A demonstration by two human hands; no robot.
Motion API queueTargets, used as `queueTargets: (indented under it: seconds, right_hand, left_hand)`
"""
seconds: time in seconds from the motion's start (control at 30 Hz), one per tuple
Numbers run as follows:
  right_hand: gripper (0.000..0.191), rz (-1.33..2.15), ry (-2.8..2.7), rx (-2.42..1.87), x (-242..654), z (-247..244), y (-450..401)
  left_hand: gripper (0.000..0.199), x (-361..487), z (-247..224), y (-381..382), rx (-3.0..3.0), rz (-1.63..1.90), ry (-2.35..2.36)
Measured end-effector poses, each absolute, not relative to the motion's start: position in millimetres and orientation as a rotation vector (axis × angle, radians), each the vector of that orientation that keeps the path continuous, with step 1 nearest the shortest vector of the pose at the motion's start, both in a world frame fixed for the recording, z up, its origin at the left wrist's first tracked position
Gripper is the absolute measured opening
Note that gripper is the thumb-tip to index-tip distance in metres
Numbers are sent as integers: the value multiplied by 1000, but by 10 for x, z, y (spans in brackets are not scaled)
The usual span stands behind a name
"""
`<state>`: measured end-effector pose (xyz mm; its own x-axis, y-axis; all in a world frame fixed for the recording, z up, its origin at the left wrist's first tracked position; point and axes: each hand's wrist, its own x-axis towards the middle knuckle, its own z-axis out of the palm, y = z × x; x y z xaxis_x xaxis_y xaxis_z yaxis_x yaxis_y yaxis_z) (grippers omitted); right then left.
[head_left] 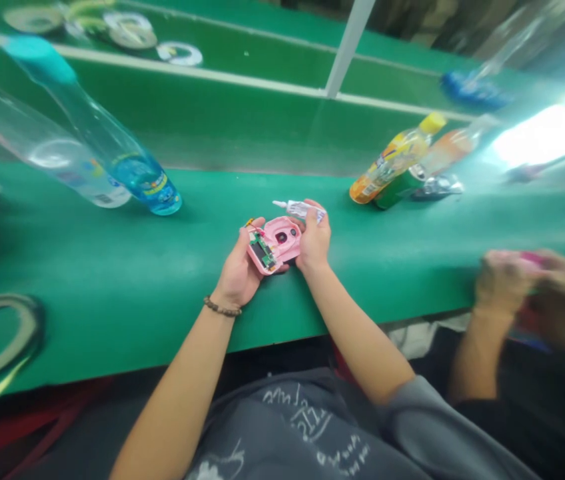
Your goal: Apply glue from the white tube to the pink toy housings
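Lying open, a pink casing [290,248] is held by both hands over a green tabletop [127,280], between its front edge and an upright green panel [262,140]. The casing's left part, where a circuit board [262,253] is exposed, is grasped by the left hand [241,277]. Its right part is steadied by the right hand [315,241], by which a white tube [298,209] is also gripped, the nozzle pointed left just beyond the casing. Well left of the casing, a blue bottle [146,183] is seen, and a tape roll [25,327] is laid near the front edge. Beyond and right of it, a yellow-capped bottle [387,163] is stood. Room for sideways movement is left between casing and bottles. Farther right of the casing, a co-worker's hands [502,280] are blurred.
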<state>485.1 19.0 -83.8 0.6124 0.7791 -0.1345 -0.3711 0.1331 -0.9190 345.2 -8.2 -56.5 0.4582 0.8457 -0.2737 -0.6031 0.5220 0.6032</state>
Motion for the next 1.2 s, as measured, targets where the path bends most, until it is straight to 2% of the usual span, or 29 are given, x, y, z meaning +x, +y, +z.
queueTargets:
  seconds: [0.3,0.5,0.7,1.2]
  right_hand:
    - [24,849,-542,-1205,4726,-867,275]
    - [33,529,-715,-1269,4953,-689,-166]
    - [26,408,-985,-1397,4874,-746,-548]
    - [27,430,-1027,-1459,4867,-936,-547]
  left_hand:
    - [35,3392,-665,-74,474,971,576]
    - [37,3349,-615,-138,438,1054,714]
    - [40,3366,-674,-159,512,1084,753]
    - [47,3362,-739,-207,679,1098,743]
